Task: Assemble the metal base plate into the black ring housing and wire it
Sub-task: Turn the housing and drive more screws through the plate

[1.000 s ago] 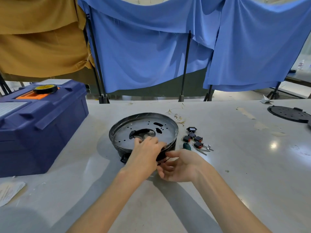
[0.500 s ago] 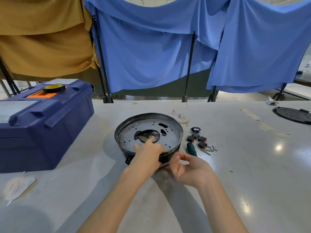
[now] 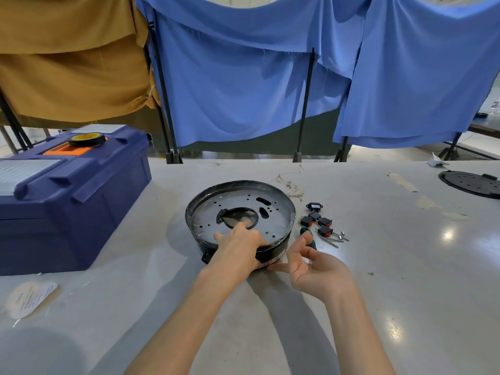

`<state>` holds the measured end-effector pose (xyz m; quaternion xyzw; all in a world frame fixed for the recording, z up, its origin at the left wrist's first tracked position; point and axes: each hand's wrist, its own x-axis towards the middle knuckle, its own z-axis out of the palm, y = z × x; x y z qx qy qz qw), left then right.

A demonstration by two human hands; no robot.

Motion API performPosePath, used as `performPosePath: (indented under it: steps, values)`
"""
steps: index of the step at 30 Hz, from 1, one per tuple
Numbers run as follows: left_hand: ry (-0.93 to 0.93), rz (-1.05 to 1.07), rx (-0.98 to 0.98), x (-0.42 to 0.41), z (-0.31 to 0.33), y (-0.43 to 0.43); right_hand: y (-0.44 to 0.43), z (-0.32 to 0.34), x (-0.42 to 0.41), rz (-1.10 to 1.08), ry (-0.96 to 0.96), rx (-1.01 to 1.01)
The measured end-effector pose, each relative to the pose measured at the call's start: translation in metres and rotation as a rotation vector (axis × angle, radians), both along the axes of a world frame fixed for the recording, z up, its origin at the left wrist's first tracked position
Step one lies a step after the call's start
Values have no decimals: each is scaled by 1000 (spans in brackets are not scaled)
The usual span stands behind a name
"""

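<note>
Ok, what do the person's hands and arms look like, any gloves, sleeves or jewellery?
The left hand and right hand are bare: no gloves, rings or watch can be seen. The left forearm and right forearm are uncovered too, and no sleeve shows before the picture's bottom edge.

Grey table (image 3: 392, 266), toolbox (image 3: 67, 201), ring housing (image 3: 276, 251), switches (image 3: 319, 221)

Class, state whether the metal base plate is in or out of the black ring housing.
In: the metal base plate lies inside the rim of the black ring housing; the left hand rests on it.
</note>
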<state>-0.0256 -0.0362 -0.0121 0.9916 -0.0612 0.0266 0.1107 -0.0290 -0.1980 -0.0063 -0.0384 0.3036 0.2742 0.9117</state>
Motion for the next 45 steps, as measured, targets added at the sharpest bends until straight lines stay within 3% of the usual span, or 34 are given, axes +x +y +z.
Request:
performPosePath:
  steps: [5, 9, 12, 17, 19, 21, 28, 37, 39, 42, 45]
  values:
    - [-15, -18, 4, -3, 2, -3, -13, 6, 12, -8, -63, -152]
    - [-27, -32, 21, -1, 0, -2, -33, 8, 29, 9, -139, -462]
    - [-57, -58, 49, 4, -6, 0, -52, 6, 49, -55, -272, -871]
    - [-76, -77, 72, 8, -11, 1, -68, -18, 79, 91, -473, -1969]
    - [-93, -87, 75, 8, -12, 2, -65, -27, 86, 218, -546, -2193]
    - [-112, -102, 77, 7, -13, 2, -59, -36, 90, 300, -592, -2294]
    - [-94, -104, 90, 5, -11, 3, -50, -53, 90, 338, -622, -2494]
    - [-40, -105, -4, 3, -11, 6, -49, -56, 75, 549, -979, -2748]
    - [4, -99, -146, 5, -6, 10, -48, -47, 75, 353, -1006, -2622]
    - [-90, -80, -292, 13, 4, 16, -41, -14, 71, 50, -1110, -2087]
    - [-217, -80, -516, 20, 14, 16, -22, 12, 59, 67, -1348, -1637]
